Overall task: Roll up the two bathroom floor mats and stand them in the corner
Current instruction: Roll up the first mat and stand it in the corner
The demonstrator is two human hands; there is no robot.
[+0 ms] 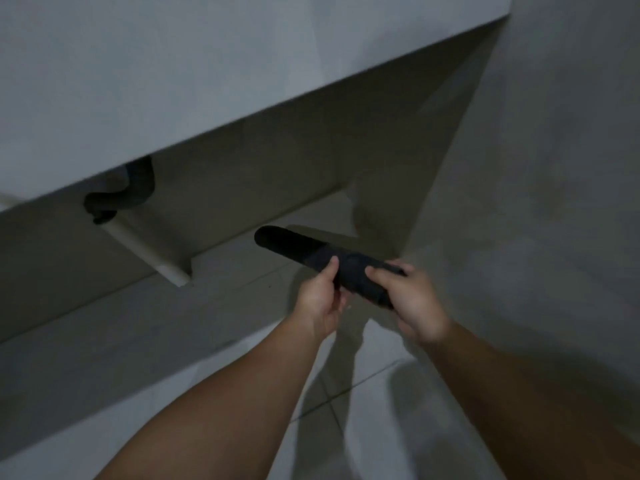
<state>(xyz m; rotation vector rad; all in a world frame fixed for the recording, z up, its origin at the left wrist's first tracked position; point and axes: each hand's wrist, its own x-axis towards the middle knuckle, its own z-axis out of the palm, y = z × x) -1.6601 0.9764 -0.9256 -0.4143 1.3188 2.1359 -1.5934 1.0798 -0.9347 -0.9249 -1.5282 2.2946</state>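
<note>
Upper left of the frame: a pale grey counter slab (173,81), its edge running diagonally from the left edge up to the upper right.

Left, below the slab: a dark corrugated drain hose (136,188) curled under the counter, joined to a white pipe (145,251) that slanted down and right to the recessed wall beneath the slab.

Lower left: the left forearm, bare, rising from the bottom edge toward centre.

Centre: the left hand (320,299), fingers curled closed around the near part of the rolled mat, thumb pressed on its upper side.

Centre, slightly right: one rolled mat (304,245), dark, wound into a tight tube, held off the floor at a slant. Its far end pointed up-left toward the shadowed corner under the counter; its near end sat between the two hands. Surface detail was lost to blur and low light.

Centre right: the right hand (412,306), fingers wrapped shut over the near end of the roll, just beside the left hand.

Bottom centre: pale floor tiles (346,393) with grout lines, crossed by the arms' shadows.

Right of the frame: a plain grey wall (554,168), meeting the recessed wall at the corner.
</note>
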